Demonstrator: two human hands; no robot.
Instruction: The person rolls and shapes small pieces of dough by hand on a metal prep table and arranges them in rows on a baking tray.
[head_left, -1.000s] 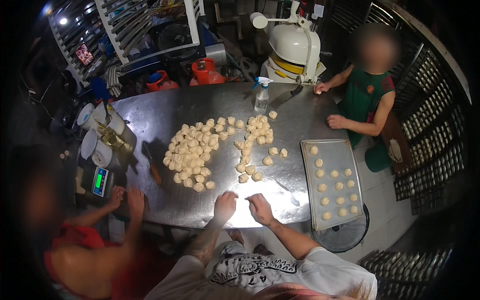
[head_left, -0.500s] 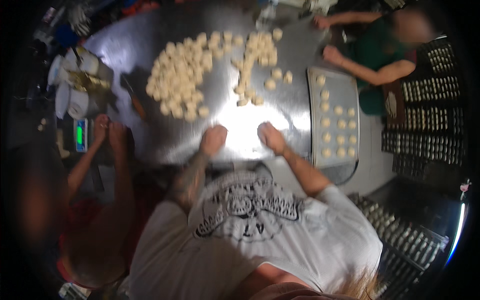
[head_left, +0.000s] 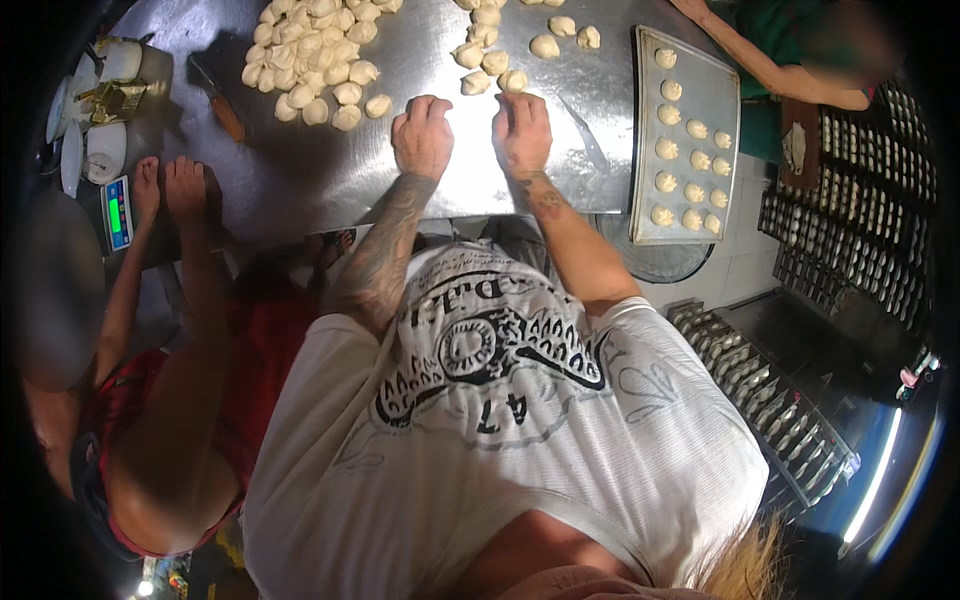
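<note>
My left hand (head_left: 422,137) rests on the steel table, palm down with its fingers curled under; whatever may be beneath them is hidden. To its right, my right hand (head_left: 522,130) is also closed, with its thumb toward the left hand. Just beyond its knuckles lies a dough ball (head_left: 512,81), touching or nearly so. More pale dough pieces trail away from there, and a big cluster of dough balls (head_left: 310,50) spreads beyond my left hand. A few loose dough balls (head_left: 545,46) sit farther right.
A metal tray (head_left: 687,232) with shaped dough pieces stands at the table's right edge. Racks of filled trays (head_left: 850,215) are at the right. On the left are a scale (head_left: 118,215), a wooden-handled tool (head_left: 228,118) and a co-worker's hands (head_left: 168,185). Another co-worker's arm (head_left: 730,42) reaches in at top right.
The view has tipped down toward me, so the table sits higher in the picture. My hands are now closer to the dough, the right one right beside a dough ball.
</note>
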